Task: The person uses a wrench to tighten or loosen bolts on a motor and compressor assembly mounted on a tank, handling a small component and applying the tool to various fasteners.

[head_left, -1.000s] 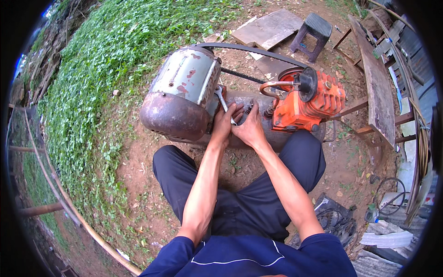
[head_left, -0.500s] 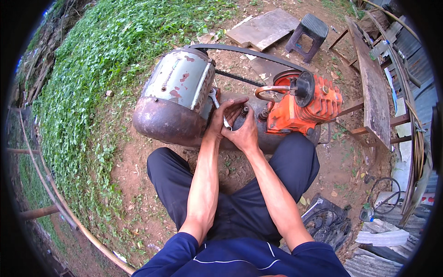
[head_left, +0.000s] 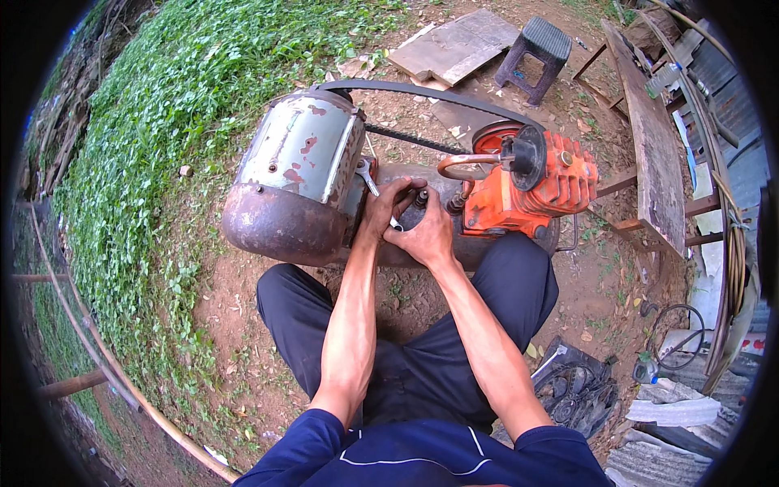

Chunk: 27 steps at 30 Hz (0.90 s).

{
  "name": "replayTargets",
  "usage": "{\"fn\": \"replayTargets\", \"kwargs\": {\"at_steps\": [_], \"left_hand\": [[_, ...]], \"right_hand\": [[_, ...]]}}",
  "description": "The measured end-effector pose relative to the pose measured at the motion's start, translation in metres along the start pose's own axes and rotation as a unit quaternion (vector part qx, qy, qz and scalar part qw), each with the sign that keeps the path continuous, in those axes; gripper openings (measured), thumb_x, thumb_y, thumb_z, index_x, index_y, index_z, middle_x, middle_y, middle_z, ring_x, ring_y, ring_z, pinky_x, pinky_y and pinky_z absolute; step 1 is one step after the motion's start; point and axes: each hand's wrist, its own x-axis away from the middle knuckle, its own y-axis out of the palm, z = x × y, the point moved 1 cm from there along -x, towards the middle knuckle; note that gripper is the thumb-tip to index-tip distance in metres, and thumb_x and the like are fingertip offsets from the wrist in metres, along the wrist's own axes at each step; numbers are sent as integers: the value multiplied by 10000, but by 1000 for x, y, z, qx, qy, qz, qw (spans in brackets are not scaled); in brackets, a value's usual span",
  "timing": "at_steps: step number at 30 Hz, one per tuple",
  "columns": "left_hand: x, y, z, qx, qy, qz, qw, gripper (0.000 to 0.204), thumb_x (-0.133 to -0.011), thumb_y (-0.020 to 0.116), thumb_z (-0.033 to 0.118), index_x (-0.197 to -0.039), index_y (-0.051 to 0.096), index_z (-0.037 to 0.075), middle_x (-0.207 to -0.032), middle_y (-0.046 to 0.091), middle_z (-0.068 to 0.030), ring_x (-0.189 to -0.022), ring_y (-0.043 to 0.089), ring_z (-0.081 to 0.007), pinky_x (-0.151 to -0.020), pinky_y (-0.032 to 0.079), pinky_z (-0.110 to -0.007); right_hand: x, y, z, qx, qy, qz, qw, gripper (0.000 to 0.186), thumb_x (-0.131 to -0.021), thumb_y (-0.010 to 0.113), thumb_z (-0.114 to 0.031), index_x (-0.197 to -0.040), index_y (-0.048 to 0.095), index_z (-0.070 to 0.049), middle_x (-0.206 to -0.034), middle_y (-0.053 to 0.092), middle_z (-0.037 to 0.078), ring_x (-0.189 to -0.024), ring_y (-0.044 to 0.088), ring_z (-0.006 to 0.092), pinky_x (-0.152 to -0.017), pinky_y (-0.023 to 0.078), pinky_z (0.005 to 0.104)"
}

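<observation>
My left hand (head_left: 385,209) is closed over a silver wrench (head_left: 367,176). One end of the wrench sticks out toward the motor, and the other shows below the palm. The left fingertips curl toward a dark, bolt-like fitting (head_left: 421,197) standing on a rusty tank (head_left: 396,256). Around that fitting's near and right sides bends my right hand (head_left: 430,234), its index finger touching it. Both hands meet at the thumbs. To the left lies a grey electric motor (head_left: 304,150) with peeling paint; to the right sits an orange compressor pump (head_left: 519,191).
A black drive belt (head_left: 438,93) links motor and pump. Beyond are wooden boards (head_left: 454,45) and a dark plastic stool (head_left: 535,57). A wooden bench (head_left: 645,154) stands right, near coiled hose (head_left: 736,260). Dark parts (head_left: 572,390) lie by my right knee; greenery grows left.
The view has shifted slightly, so the machine appears a little further left. My hands keep nearly the same hold around the fitting and wrench.
</observation>
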Motion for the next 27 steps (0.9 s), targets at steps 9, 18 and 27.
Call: {"fn": "replayTargets", "kwargs": {"at_steps": [9,18,27], "left_hand": [[-1,3,3,43,-18,-45,998,448,-991,508,295,-1228,600,-73,-1267,628,-178,-1226,568,-235,-1111,387,-342],[7,5,-12,53,114,-98,987,564,-965,395,358,-1238,580,-100,-1275,618,-217,-1219,575,-278,-1093,387,-366],[13,5,-9,-71,128,-61,987,490,-965,326,304,-1078,622,-71,-1068,669,-157,-1067,608,-249,-1021,423,-368]], "right_hand": [[7,15,6,-50,-29,20,998,1067,-642,825,-308,-1442,230,72,-1335,473,332,-1263,488,424,-1044,417,446],[-10,25,14,-333,-121,122,927,653,-974,551,-315,-1438,301,71,-1420,416,249,-1353,379,329,-1137,264,420],[-3,50,6,-190,-134,217,948,758,-965,484,-540,-1400,339,63,-1342,368,255,-1281,350,360,-1089,254,481]]}}
